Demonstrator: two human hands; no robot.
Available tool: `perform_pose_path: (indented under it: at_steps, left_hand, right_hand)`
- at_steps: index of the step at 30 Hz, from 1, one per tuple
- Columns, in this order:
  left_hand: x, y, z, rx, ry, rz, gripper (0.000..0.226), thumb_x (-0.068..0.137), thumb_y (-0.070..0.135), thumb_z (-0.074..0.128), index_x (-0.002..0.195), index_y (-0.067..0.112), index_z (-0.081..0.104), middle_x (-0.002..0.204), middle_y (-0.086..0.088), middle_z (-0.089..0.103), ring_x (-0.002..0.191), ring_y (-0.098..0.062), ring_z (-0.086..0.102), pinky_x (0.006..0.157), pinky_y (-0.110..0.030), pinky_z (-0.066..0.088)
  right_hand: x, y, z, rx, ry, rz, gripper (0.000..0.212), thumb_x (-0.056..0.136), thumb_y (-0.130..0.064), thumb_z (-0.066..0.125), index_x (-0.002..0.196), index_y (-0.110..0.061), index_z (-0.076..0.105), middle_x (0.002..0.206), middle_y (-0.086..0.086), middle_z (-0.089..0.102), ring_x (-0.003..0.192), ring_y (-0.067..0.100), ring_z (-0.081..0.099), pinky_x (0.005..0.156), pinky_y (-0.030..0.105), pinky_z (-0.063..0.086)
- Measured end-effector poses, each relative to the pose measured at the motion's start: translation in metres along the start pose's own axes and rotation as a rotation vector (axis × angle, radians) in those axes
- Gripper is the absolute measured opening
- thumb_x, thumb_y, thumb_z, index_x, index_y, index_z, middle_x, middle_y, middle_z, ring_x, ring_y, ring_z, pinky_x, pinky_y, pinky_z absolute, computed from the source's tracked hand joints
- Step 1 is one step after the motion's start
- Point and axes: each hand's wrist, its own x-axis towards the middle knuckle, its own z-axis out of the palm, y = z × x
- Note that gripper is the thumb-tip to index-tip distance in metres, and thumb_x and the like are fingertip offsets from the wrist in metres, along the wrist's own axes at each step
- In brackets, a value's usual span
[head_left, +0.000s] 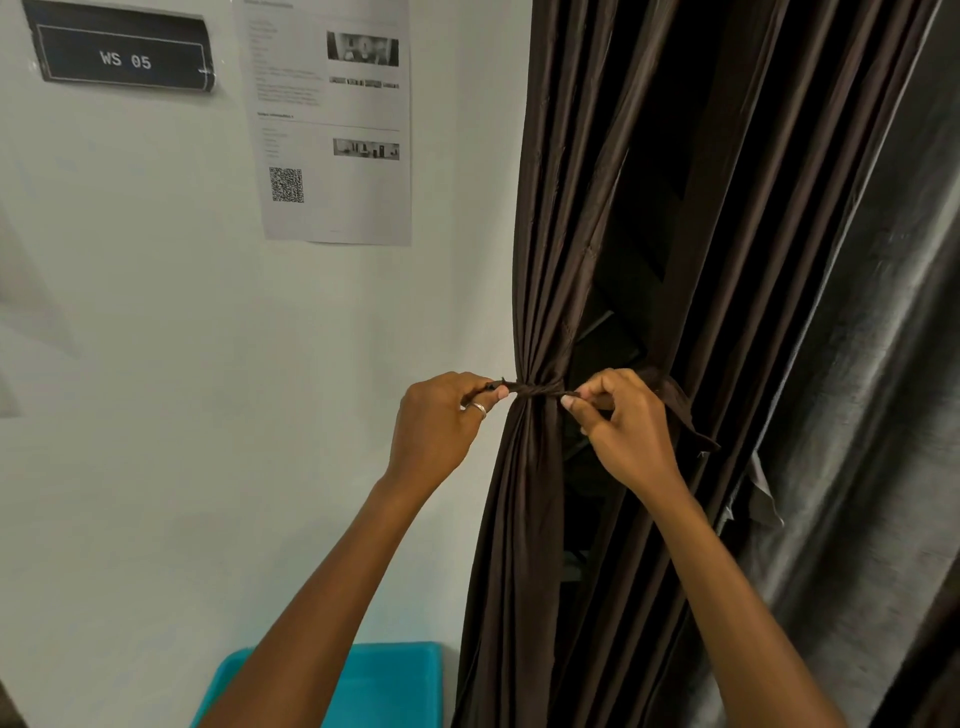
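Curtain (535, 493): dark brown, slightly shiny, hanging in vertical pleats, cinched to a narrow waist at mid-height. Tie band (537, 389): same brown cloth, twisted thin, wrapped horizontally round the waist, crossed once in front, taut; ends pinched by left hand (441, 421) and right hand (623, 421).

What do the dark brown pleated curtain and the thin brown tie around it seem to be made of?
Dark brown pleated curtain: woven fabric, slight satin sheen, judging by soft folds and highlights. Thin brown tie: likely the same cloth, twisted cord-like.
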Motion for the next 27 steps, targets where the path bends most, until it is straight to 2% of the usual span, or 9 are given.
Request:
perform_pose_path:
  at_steps: [7, 10, 14, 17, 21, 24, 27]
  left_hand:
    - [-0.004, 0.012, 0.013, 0.035, -0.004, -0.092, 0.028, 0.095, 0.046, 0.063, 0.107, 0.024, 0.075, 0.096, 0.009, 0.074, 0.084, -0.01, 0.067, 0.076, -0.028, 0.058]
    - [-0.006, 0.022, 0.018, 0.058, -0.008, -0.151, 0.032, 0.095, 0.051, 0.059, 0.115, 0.029, 0.07, 0.107, 0.011, 0.072, 0.087, -0.008, 0.068, 0.078, -0.029, 0.058]
    - [-0.012, 0.036, 0.026, 0.06, 0.021, -0.233, 0.037, 0.096, 0.046, 0.061, 0.129, 0.029, 0.058, 0.118, 0.013, 0.065, 0.088, -0.008, 0.067, 0.077, -0.028, 0.054]
    - [-0.017, 0.045, 0.034, 0.057, 0.049, -0.277, 0.043, 0.095, 0.043, 0.064, 0.133, 0.026, 0.051, 0.117, 0.012, 0.06, 0.086, -0.009, 0.066, 0.078, -0.032, 0.054]
    - [-0.022, 0.057, 0.051, 0.076, 0.04, -0.3, 0.039, 0.095, 0.044, 0.063, 0.127, 0.026, 0.052, 0.109, 0.012, 0.059, 0.082, -0.009, 0.064, 0.079, -0.036, 0.057]
    - [-0.03, 0.064, 0.069, 0.049, -0.012, -0.293, 0.033, 0.095, 0.044, 0.063, 0.122, 0.028, 0.055, 0.099, 0.014, 0.061, 0.08, -0.007, 0.063, 0.076, -0.034, 0.058]
    - [-0.039, 0.067, 0.088, 0.022, -0.082, -0.276, 0.029, 0.095, 0.045, 0.063, 0.119, 0.03, 0.057, 0.093, 0.017, 0.061, 0.078, -0.004, 0.063, 0.077, -0.034, 0.059]
  right_hand:
    - [-0.003, 0.005, 0.007, 0.073, -0.004, 0.103, 0.007, 0.095, -0.021, 0.07, 0.091, -0.022, 0.065, 0.091, -0.003, 0.068, 0.082, 0.011, 0.069, 0.073, 0.043, 0.063]
    - [-0.006, 0.008, 0.002, 0.083, -0.006, 0.106, 0.009, 0.097, -0.019, 0.067, 0.093, -0.026, 0.065, 0.093, -0.007, 0.068, 0.084, 0.01, 0.069, 0.073, 0.04, 0.063]
    - [-0.008, 0.015, -0.005, 0.081, -0.013, 0.115, 0.015, 0.099, -0.016, 0.064, 0.094, -0.03, 0.064, 0.096, -0.009, 0.068, 0.091, 0.009, 0.069, 0.077, 0.04, 0.063]
    - [-0.014, 0.02, -0.013, 0.091, -0.025, 0.135, 0.014, 0.099, -0.014, 0.064, 0.096, -0.027, 0.065, 0.097, -0.007, 0.068, 0.092, 0.009, 0.069, 0.079, 0.04, 0.063]
    - [-0.027, 0.037, -0.024, 0.078, -0.052, 0.18, 0.008, 0.099, -0.017, 0.064, 0.101, -0.023, 0.068, 0.099, -0.009, 0.068, 0.091, 0.007, 0.068, 0.08, 0.038, 0.063]
    - [-0.039, 0.053, -0.034, 0.059, -0.052, 0.234, 0.006, 0.099, -0.019, 0.064, 0.102, -0.023, 0.068, 0.097, -0.01, 0.069, 0.088, 0.006, 0.068, 0.081, 0.032, 0.061]
    - [-0.046, 0.07, -0.042, 0.021, -0.035, 0.288, 0.008, 0.099, -0.02, 0.064, 0.105, -0.02, 0.068, 0.101, -0.008, 0.07, 0.089, -0.001, 0.064, 0.074, 0.011, 0.05]
